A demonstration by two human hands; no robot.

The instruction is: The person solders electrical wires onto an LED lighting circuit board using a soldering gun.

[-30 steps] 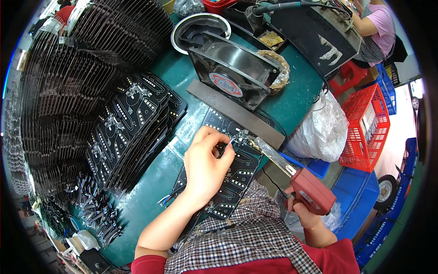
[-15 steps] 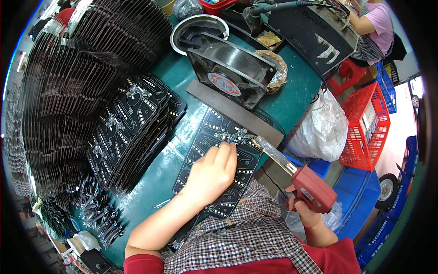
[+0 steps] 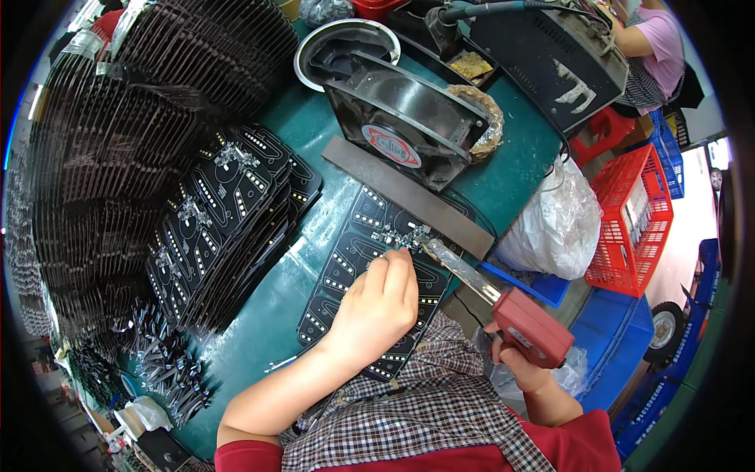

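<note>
My left hand (image 3: 377, 303) is over a black circuit board (image 3: 343, 263) dotted with small light LEDs, its thumb and fingers pinched. They close on a thin wire, mostly hidden by the hand; loose wire ends (image 3: 280, 363) show beside the forearm. In my right hand (image 3: 523, 368) is a red soldering gun (image 3: 535, 326). Its long metal barrel points up and left, the tip close to the small metal parts (image 3: 405, 236) on the board and just right of my left fingertips. The board's far edge lies along a flat metal bar (image 3: 409, 197).
Stacked black boards (image 3: 236, 212) and a tall rack of them (image 3: 118, 157) fill the left. A wire bundle (image 3: 169, 362) lies below. Beyond the bar stand a fan (image 3: 409, 118) and metal bowl (image 3: 346, 39). A white bag (image 3: 550, 224) and red crate (image 3: 629, 212) are right; another person (image 3: 653, 47) sits beyond.
The soldering gun has shifted slightly left, its tip closer to my left fingers. My left hand has moved a little right and down; the blue bit at its fingertips no longer shows.
</note>
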